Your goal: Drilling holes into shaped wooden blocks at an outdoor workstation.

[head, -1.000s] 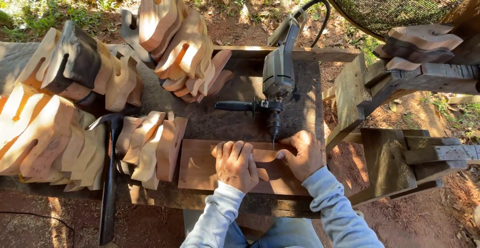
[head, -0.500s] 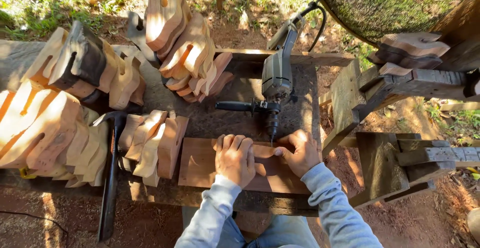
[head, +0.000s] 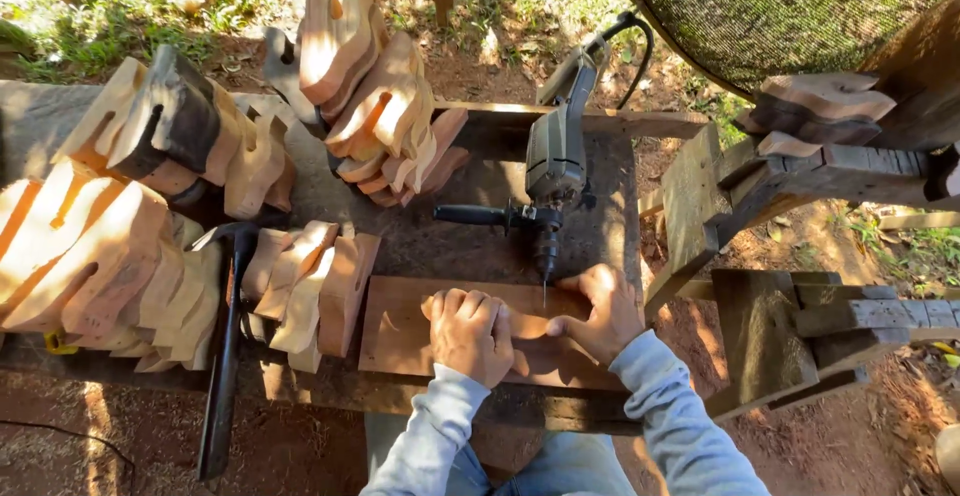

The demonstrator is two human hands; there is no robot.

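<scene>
Wood piece point(head: 528, 328) is lying on the flat board point(head: 400, 331) at the bench's near edge, right under the mounted drill point(head: 553, 171) bit. I am pressing it down with my left hand point(head: 470, 334) curled on top, my right hand point(head: 600, 311) pinching its far side, keeping my fingertips off the bit's line

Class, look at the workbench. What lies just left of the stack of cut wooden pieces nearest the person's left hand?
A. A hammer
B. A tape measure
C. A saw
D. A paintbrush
A: a dark hammer lies with its handle pointing toward the person, beside the cut wooden pieces.
</scene>
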